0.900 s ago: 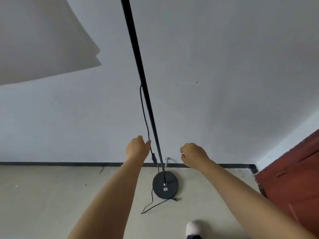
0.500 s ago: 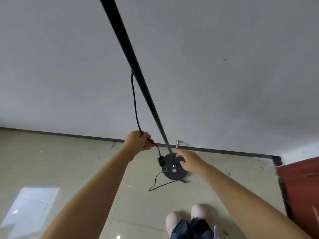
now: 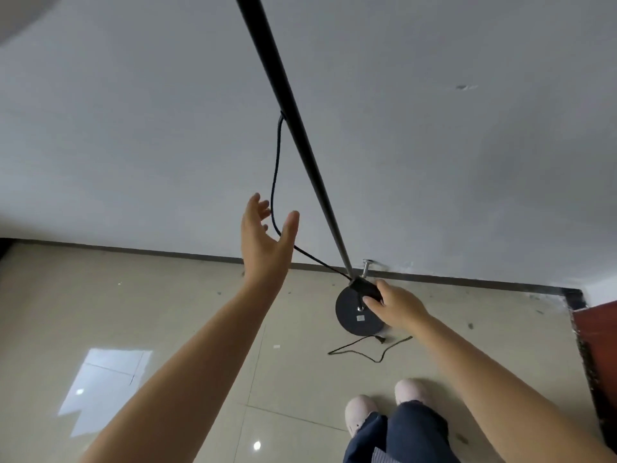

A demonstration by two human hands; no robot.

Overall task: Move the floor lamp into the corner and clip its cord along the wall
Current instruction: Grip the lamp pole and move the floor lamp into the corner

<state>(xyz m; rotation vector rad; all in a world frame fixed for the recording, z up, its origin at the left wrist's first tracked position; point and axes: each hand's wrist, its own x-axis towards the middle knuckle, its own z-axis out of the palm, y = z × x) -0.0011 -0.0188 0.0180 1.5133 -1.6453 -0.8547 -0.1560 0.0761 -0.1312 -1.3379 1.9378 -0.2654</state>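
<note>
Left hand (image 3: 265, 243): spread open, cord (image 3: 274, 182) running just behind it.
Right hand (image 3: 394, 305): pinching the black inline box (image 3: 364, 288) above the round base (image 3: 354, 312).
Pole (image 3: 293, 128): thin, black.

Count as seen from the head camera:

- One black floor lamp (image 3: 302, 138): one slim black metal pole, one round flat black base (image 3: 354, 320)
- One thin black cord (image 3: 276, 162), running from the pole down to one small black box-shaped inline piece (image 3: 364, 289); one loose length of it on the floor
- One short metal peg (image 3: 366, 267) at the foot of the wall
- Two bare hands: one left hand (image 3: 265, 247), one right hand (image 3: 395, 307)
- Two pale shoes (image 3: 359, 412)
- One red-brown panel (image 3: 597, 332) at the right edge
- One bright patch of light (image 3: 103, 385) on the beige tiled floor
</note>
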